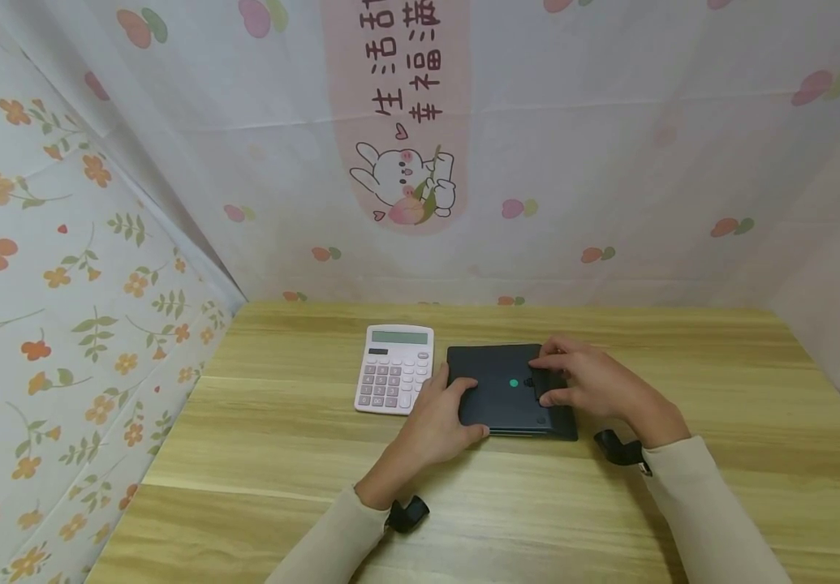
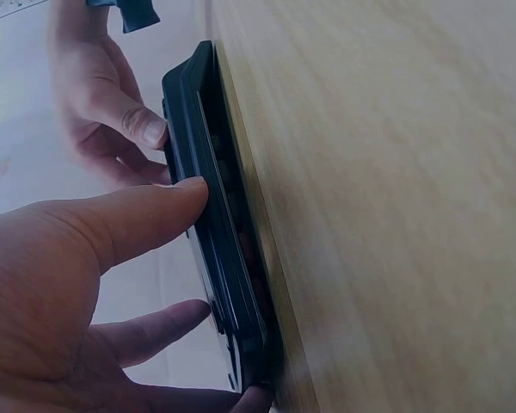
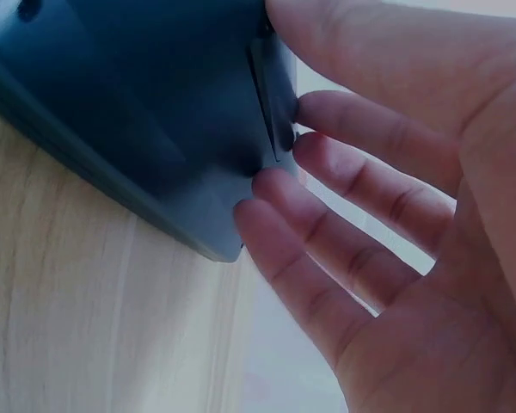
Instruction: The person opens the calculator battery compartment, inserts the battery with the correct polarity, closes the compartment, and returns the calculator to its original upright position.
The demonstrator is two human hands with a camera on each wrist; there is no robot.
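Note:
A dark calculator (image 1: 488,381) lies face down on the table, a small green dot on its back; keys show along its underside in the left wrist view. My left hand (image 1: 437,426) grips its left end, the thumb (image 2: 159,215) pressed to the near edge and other fingers at the far end. At the right part of the back, my right hand (image 1: 598,385) pinches the black battery cover (image 1: 549,383) between thumb and fingers. In the right wrist view a thin dark gap (image 3: 262,103) runs along the cover's edge.
A white calculator (image 1: 394,369) lies face up just left of the dark one, partly behind my left hand. Wood-grain tabletop (image 1: 281,462) surrounds both. A printed curtain (image 1: 536,162) hangs behind the table, and a flowered one (image 1: 62,324) at the left.

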